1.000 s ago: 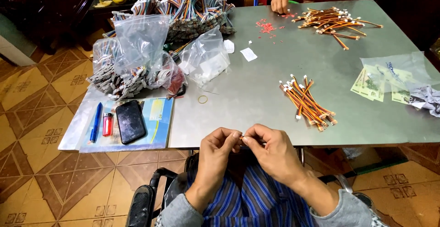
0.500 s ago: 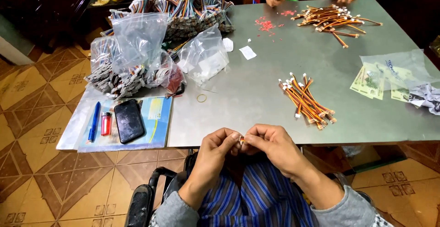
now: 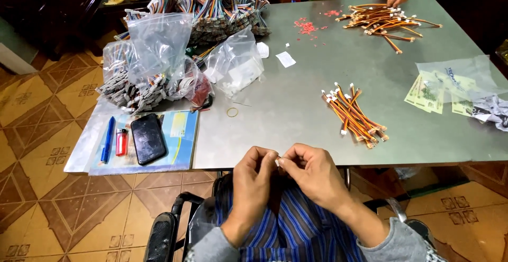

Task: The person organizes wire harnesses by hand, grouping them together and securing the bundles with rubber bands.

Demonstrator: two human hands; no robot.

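Both hands, the left hand [image 3: 254, 175] and right hand [image 3: 309, 172], are pinching a tiny white connector [image 3: 278, 161] at six o'clock below the grey metal table [image 3: 275, 103], brown patterned floor tiles [image 3: 37, 114] lying at nine o'clock

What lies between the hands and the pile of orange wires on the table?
Nothing visible. Bare grey table separates the left hand and right hand from the orange wires; both hands pinch a small white piece.

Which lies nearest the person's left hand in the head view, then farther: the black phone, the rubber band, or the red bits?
From the left hand:
1. Rubber band, just beyond, on the table.
2. Black phone, off to the left.
3. Red bits, far side of the table.
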